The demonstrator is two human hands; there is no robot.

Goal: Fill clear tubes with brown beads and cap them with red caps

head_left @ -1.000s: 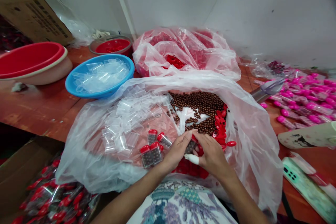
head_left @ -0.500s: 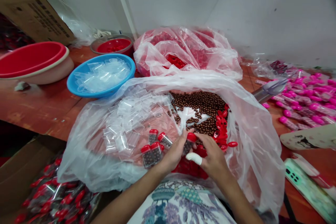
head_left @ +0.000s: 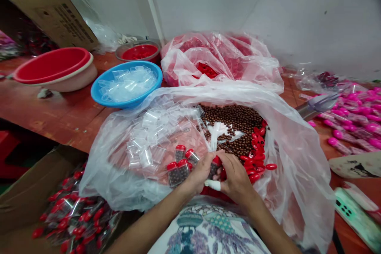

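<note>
Between my two hands is a small clear bottle (head_left: 213,170) of dark beads with a red cap. My left hand (head_left: 201,174) is closed around its left side. My right hand (head_left: 236,174), its thumb wrapped in white, presses fingers over the red cap and partly hides it. Several filled bottles with red caps (head_left: 182,170) lie just left of my left hand. Beyond my hands, brown beads (head_left: 235,115) are spread in an open plastic bag (head_left: 293,147), with loose red caps (head_left: 257,147) at their right and empty clear bottles (head_left: 149,127) at the left.
A blue basin (head_left: 98,97) of clear pieces stands behind the bag, near a red basin (head_left: 53,63). A plastic bag of red pieces (head_left: 220,59) sits against the wall. Pink-capped tubes (head_left: 357,123) and a phone (head_left: 354,218) are at right. Filled bottles (head_left: 77,214) lie in a box at lower left.
My right hand has closed in over the red cap, its wrapped thumb moving left against the bottle. The whole view has shifted, so things sit further right.
</note>
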